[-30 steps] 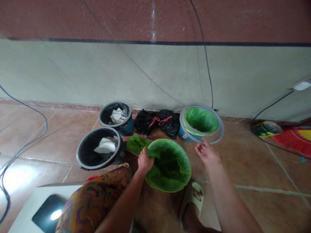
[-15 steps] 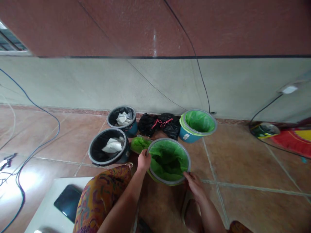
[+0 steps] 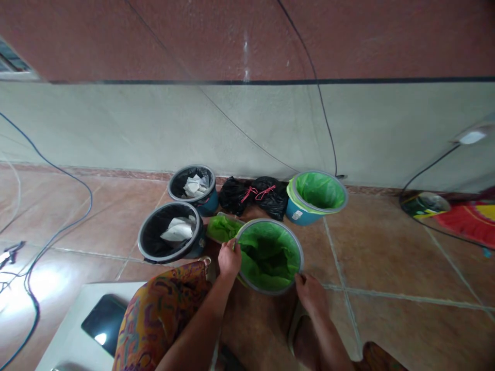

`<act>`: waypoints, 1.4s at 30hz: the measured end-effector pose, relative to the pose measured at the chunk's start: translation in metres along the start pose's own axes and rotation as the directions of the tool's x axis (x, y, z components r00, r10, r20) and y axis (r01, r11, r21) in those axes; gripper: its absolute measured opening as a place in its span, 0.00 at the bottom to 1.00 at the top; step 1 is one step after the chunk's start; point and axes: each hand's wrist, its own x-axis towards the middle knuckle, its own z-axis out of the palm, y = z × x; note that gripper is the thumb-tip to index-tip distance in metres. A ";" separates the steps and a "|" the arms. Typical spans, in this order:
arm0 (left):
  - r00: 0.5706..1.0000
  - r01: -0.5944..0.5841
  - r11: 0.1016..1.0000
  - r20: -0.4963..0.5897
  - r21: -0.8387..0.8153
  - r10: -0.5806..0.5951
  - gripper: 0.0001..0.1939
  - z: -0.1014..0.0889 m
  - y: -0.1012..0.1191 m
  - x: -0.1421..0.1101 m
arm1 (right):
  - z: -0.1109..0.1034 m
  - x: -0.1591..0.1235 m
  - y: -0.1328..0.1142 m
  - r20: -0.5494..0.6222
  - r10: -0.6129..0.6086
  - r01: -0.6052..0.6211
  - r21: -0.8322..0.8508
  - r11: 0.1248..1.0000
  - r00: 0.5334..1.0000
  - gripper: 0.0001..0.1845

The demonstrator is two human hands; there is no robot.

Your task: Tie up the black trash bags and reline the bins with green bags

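Observation:
A small bin lined with a green bag (image 3: 269,254) stands on the tiled floor in front of me, with a grey ring (image 3: 288,232) sitting around its rim. My left hand (image 3: 229,258) grips the ring and rim at the bin's left side. My right hand (image 3: 310,292) presses on the rim at the near right, fingers curled over it. A second blue bin with a green liner and grey ring (image 3: 316,196) stands behind, by the wall.
Two black-lined bins with crumpled paper (image 3: 171,236) (image 3: 192,184) stand left. Tied black bags (image 3: 255,196) lie against the wall. A pack of green bags (image 3: 221,228) lies beside the near bin. Cables (image 3: 58,216) run over the floor left; a phone (image 3: 101,326) lies on a white surface.
One second ago my right hand was reaching for a loose grey ring by the far green bin. That ring now sits on the near bin's rim, with both hands on it.

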 end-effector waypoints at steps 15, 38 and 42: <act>0.993 0.115 0.961 0.050 -0.252 -0.106 0.18 0.017 -0.010 0.005 | 0.005 0.021 0.003 -0.068 -0.025 0.040 0.238 0.970 0.997 0.09; 0.986 0.161 0.938 0.017 -0.308 -0.163 0.15 0.055 -0.010 -0.010 | -0.022 0.094 -0.097 -0.173 -0.390 0.299 -0.394 0.869 0.905 0.36; 0.983 0.177 0.941 0.001 -0.288 -0.184 0.16 0.059 -0.011 -0.010 | 0.000 0.089 -0.140 -0.098 -0.610 0.512 -0.448 0.733 0.786 0.38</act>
